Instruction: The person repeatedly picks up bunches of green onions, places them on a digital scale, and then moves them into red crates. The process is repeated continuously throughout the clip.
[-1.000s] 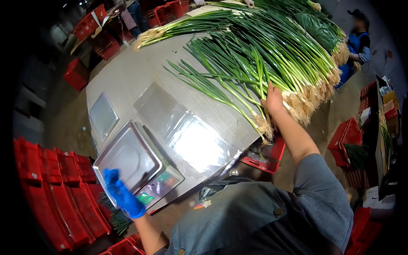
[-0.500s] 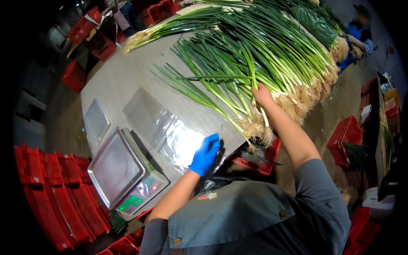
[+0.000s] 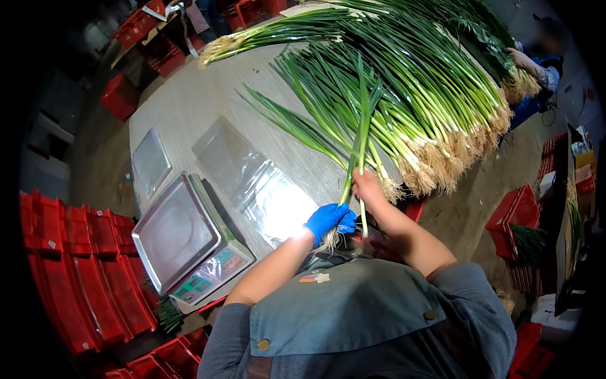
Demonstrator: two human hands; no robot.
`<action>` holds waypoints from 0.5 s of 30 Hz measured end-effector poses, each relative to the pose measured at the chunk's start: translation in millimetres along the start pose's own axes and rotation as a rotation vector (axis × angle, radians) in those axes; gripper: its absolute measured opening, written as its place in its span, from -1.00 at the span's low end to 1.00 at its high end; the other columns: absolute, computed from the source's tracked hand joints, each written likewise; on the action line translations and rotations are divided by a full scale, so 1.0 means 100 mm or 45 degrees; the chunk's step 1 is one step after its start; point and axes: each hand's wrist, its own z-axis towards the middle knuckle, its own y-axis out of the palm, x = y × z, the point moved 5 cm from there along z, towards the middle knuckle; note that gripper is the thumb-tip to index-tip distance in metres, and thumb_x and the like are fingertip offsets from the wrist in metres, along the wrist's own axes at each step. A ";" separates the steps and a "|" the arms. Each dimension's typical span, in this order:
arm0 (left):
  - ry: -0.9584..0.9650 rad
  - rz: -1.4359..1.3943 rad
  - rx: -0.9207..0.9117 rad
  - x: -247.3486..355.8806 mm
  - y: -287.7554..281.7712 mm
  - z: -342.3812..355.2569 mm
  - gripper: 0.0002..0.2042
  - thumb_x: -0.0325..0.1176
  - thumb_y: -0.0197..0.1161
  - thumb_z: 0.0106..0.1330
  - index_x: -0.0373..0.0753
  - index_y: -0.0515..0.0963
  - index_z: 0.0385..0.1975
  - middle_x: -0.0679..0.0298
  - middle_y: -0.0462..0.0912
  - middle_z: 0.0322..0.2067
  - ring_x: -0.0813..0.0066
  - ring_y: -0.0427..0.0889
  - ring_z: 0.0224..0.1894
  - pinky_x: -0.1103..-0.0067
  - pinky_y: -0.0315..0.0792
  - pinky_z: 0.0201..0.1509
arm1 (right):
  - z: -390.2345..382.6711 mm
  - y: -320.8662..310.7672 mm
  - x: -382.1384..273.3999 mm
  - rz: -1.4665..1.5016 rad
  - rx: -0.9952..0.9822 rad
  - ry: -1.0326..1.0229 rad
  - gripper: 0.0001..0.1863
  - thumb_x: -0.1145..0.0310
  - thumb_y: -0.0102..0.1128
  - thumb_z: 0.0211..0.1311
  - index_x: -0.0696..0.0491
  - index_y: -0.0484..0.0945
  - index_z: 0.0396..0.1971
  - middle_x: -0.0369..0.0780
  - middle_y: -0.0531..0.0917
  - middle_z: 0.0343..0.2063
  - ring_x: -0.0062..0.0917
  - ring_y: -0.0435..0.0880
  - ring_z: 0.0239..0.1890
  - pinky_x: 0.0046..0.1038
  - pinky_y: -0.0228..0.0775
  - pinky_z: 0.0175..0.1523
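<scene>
In a blue glove, my left hand (image 3: pixel 332 220) is closed round the white lower stem of a green onion (image 3: pixel 355 158), close above its roots. My bare right hand (image 3: pixel 367 187) grips a second green onion (image 3: pixel 363 218), whose stem and roots hang below the fingers. The leaves of both rise together over the table. Just beyond my right hand lie a few loose green onions (image 3: pixel 297 129). Behind them spreads a large pile of green onions (image 3: pixel 410 114), roots toward the right and near side.
Clear plastic bags (image 3: pixel 268 196) lie flat left of my hands. A scale (image 3: pixel 180 234) with a metal pan stands at the table's left edge, beside a flat tray (image 3: pixel 151 162). Red crates (image 3: pixel 76 278) are stacked at left, others (image 3: pixel 514 218) at right. A co-worker's gloved hand (image 3: pixel 522 61) touches onions at far right.
My right hand has drawn green onions off the pile toward me. My left hand has moved right from the plastic bags and closed on a stem. The co-worker's hand has reached onto the onions.
</scene>
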 end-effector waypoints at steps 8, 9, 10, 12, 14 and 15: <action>0.094 -0.517 -0.279 0.01 0.14 -0.34 -0.50 -0.12 0.13 0.29 -0.33 0.30 0.12 0.08 0.57 -0.23 0.23 0.58 -0.17 0.34 0.47 -0.01 | 0.19 0.58 -0.26 0.536 -0.054 0.220 -0.80 0.35 -0.15 0.32 0.05 0.19 -0.11 -0.18 0.49 -0.44 -0.53 0.49 -0.51 -0.52 0.38 -0.45; 0.120 -0.411 -0.249 0.11 0.13 -0.39 -0.49 -0.13 0.15 0.27 -0.35 0.29 0.11 0.11 0.57 -0.28 0.24 0.59 -0.20 0.34 0.47 -0.02 | 0.17 0.69 -0.40 0.437 -0.050 0.173 -0.79 0.43 -0.13 0.26 0.06 0.19 -0.13 -0.18 0.48 -0.43 -0.53 0.48 -0.53 -0.52 0.36 -0.49; 0.145 -0.295 -0.196 0.21 0.11 -0.47 -0.52 -0.17 0.16 0.27 -0.39 0.31 0.05 0.13 0.56 -0.34 0.25 0.60 -0.24 0.36 0.48 -0.04 | 0.13 0.80 -0.56 0.387 -0.068 0.106 -0.77 0.47 -0.11 0.21 0.07 0.19 -0.14 -0.20 0.47 -0.46 -0.55 0.47 -0.55 -0.53 0.36 -0.48; 0.338 -0.107 -0.191 0.50 0.11 -0.65 -0.57 -0.20 0.15 0.28 -0.40 0.34 -0.01 0.15 0.55 -0.39 0.27 0.61 -0.26 0.39 0.48 -0.08 | -0.02 1.05 -0.96 0.383 -0.247 -0.123 -0.75 0.48 -0.07 0.20 0.06 0.19 -0.14 -0.21 0.46 -0.47 -0.57 0.46 -0.57 -0.54 0.34 -0.51; 0.434 -0.165 -0.175 0.68 0.13 -0.86 -0.64 -0.25 0.18 0.25 -0.38 0.37 -0.10 0.17 0.55 -0.42 0.26 0.60 -0.28 0.38 0.48 -0.10 | -0.20 1.28 -1.29 0.415 -0.423 -0.211 -0.82 0.45 -0.04 0.24 0.06 0.21 -0.20 -0.24 0.47 -0.44 -0.63 0.47 -0.55 -0.57 0.35 -0.49; 0.439 -0.202 -0.130 0.73 0.12 -0.94 -0.66 -0.26 0.19 0.24 -0.36 0.38 -0.12 0.18 0.55 -0.42 0.26 0.60 -0.29 0.37 0.48 -0.10 | -0.28 1.37 -1.41 0.358 -0.450 -0.242 -0.81 0.46 -0.05 0.24 0.06 0.21 -0.17 -0.25 0.47 -0.44 -0.64 0.47 -0.55 -0.57 0.34 -0.50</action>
